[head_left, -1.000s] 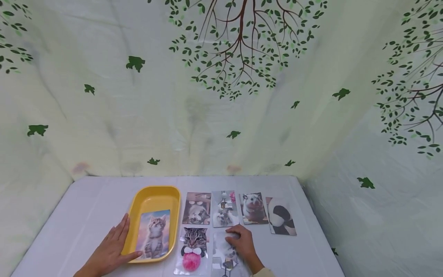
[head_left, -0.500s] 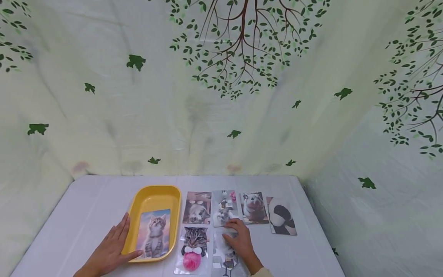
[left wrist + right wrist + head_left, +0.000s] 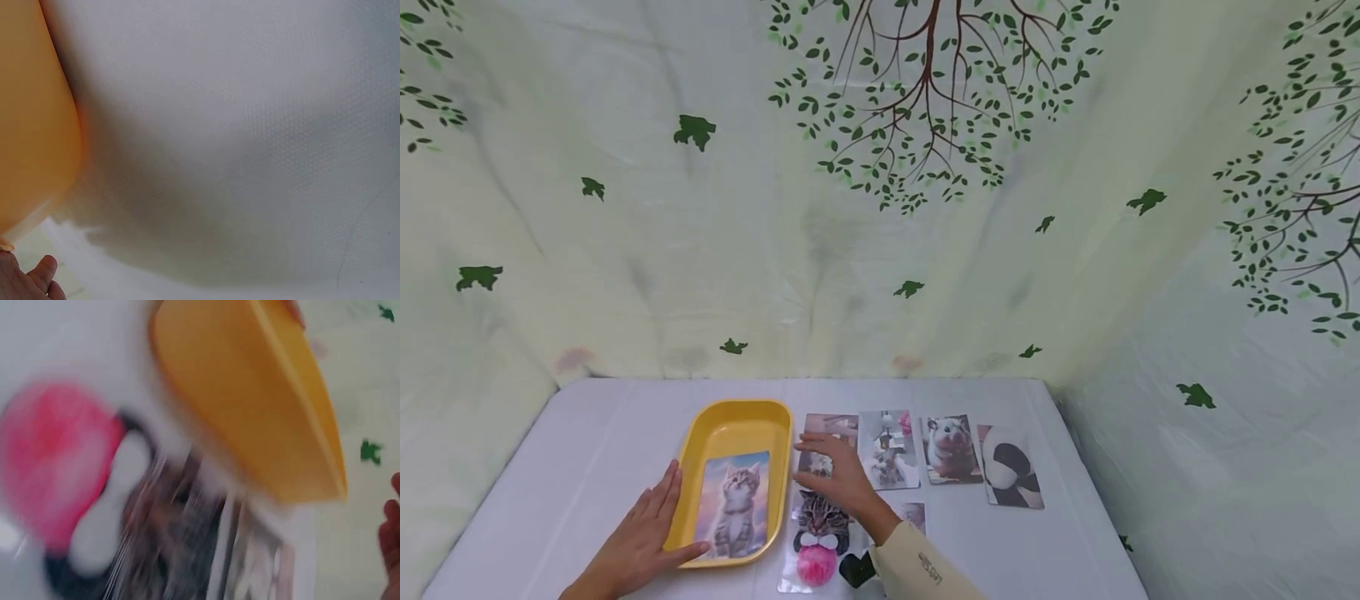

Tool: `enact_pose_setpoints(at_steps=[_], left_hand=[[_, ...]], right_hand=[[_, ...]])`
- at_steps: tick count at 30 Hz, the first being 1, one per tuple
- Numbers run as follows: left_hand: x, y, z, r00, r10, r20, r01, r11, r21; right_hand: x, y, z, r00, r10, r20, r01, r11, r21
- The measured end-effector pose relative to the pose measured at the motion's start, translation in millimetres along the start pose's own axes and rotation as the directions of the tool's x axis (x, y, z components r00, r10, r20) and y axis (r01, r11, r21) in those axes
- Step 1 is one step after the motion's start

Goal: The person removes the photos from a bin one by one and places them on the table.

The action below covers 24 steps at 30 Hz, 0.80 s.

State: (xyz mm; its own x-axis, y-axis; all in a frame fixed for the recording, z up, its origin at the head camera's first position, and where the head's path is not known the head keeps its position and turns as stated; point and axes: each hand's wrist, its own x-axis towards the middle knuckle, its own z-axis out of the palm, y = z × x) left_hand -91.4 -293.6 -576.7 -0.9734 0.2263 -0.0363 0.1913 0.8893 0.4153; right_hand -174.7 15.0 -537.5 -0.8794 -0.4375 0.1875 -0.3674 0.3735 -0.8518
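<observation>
My left hand (image 3: 636, 529) rests along the left side of the yellow tray (image 3: 778, 417), fingers straight and thumb over its near rim. A kitten card (image 3: 741, 508) lies in the tray. My right hand (image 3: 842, 475) hovers with fingers apart over the upside-down cat card (image 3: 838, 423), close to the tray's right side; nothing shows between its fingers. Below lies a tabby cat card (image 3: 823, 518) in a clear sleeve with a pink pompom (image 3: 816, 565). A black heart-shaped piece (image 3: 857, 570) sits beside my cuff. In the right wrist view the pompom (image 3: 53, 462) is blurred.
Three more cards lie in the far row: a grey picture card (image 3: 889, 450), a hamster card (image 3: 951, 450) and a black-and-white one (image 3: 1011, 467). My sleeve mostly covers another card (image 3: 914, 515). A white cloth (image 3: 1037, 558) covers the table.
My right hand has moved left and away, from the near middle card to beside the tray. The black heart-shaped piece has come into sight. My left hand stays put.
</observation>
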Motion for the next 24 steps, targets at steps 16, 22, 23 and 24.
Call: enact_pose_setpoints(at_steps=[16,22,23,24], left_hand=[[-2.7,-2.0,3.1,0.991,0.091,-0.102,-0.083,0.993,0.080],[-2.6,-0.7,1.9,0.991,0.080,-0.104,-0.071,0.994,0.087],[-2.6,-0.6,1.9,0.992,0.077,-0.103,-0.068,0.994,0.084],[-2.6,-0.8,2.3,0.991,0.082,-0.109,-0.072,0.994,0.087]], right_hand=[[56.0,-29.7,90.4,0.943,0.318,0.095,-0.330,0.870,0.365],[63.5,-31.6,107.4,0.890,0.456,0.007,-0.436,0.847,0.305],[64.7,-31.1,109.9,0.882,0.472,-0.010,-0.450,0.848,0.280],[65.6,-30.0,112.5,0.876,0.481,-0.026,-0.460,0.850,0.258]])
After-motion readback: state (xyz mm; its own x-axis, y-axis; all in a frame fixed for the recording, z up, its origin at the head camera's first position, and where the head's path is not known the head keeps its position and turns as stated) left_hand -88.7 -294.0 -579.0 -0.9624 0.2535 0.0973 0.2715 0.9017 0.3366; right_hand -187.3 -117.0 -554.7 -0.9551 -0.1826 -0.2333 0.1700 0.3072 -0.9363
